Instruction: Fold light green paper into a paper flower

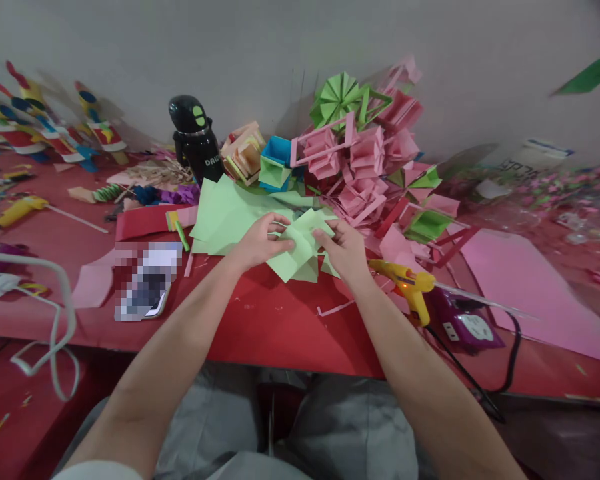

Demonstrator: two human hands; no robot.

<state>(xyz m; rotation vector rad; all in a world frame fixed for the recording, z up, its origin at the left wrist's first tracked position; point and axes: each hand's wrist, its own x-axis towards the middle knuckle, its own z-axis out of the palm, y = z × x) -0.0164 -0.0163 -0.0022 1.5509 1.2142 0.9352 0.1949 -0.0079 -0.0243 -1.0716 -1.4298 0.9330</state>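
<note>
Between my hands is a creased piece of light green paper (300, 243), held just above the red table. My left hand (264, 241) pinches its left edge, the thumb on top. On the other side my right hand (344, 248) grips the paper with the thumb pressed on its face and the fingers behind. Larger light green sheets (225, 217) lie flat behind and to the left of my left hand. More green paper shows beneath the held piece, but how many layers there are I cannot tell.
A yellow glue gun (409, 283) lies right of my right arm, beside a purple power strip (467, 321). At left is a phone (150, 283). Behind stand a black bottle (198, 143) and a pile of pink folded paper shapes (363, 157). A pink sheet (535, 287) covers the right side.
</note>
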